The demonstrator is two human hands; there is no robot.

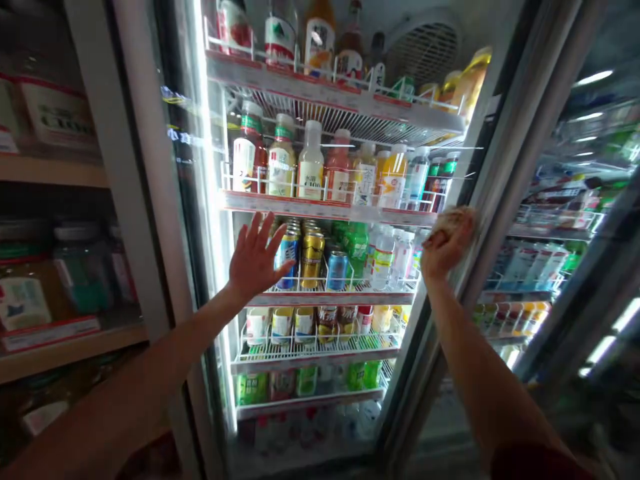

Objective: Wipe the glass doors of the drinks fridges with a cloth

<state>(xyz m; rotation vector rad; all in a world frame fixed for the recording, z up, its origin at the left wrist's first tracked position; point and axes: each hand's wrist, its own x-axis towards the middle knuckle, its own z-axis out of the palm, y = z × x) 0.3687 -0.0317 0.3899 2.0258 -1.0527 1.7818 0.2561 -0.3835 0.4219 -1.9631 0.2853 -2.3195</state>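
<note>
My left hand (257, 257) is raised with its fingers spread, in front of the glass door of a lit drinks fridge. It holds nothing; whether the palm touches the glass I cannot tell. On the right, my right hand (445, 250) is closed around a crumpled, pale cloth (457, 219) by the right edge of the door, near the metal frame (493, 220). Behind the left hand, a gold can (313, 259) and a blue can (337, 270) stand on a middle shelf. The row above holds several bottles, among them a clear-white one (311, 163).
White wire shelves with a price rail (330, 208) cross the fridge. To the left stands a wooden shelf (55, 170) with bottles and jars behind a grey frame (107, 133). Another drinks fridge (540, 267) is blurred at the right. A round fan grille (425, 50) sits at the top.
</note>
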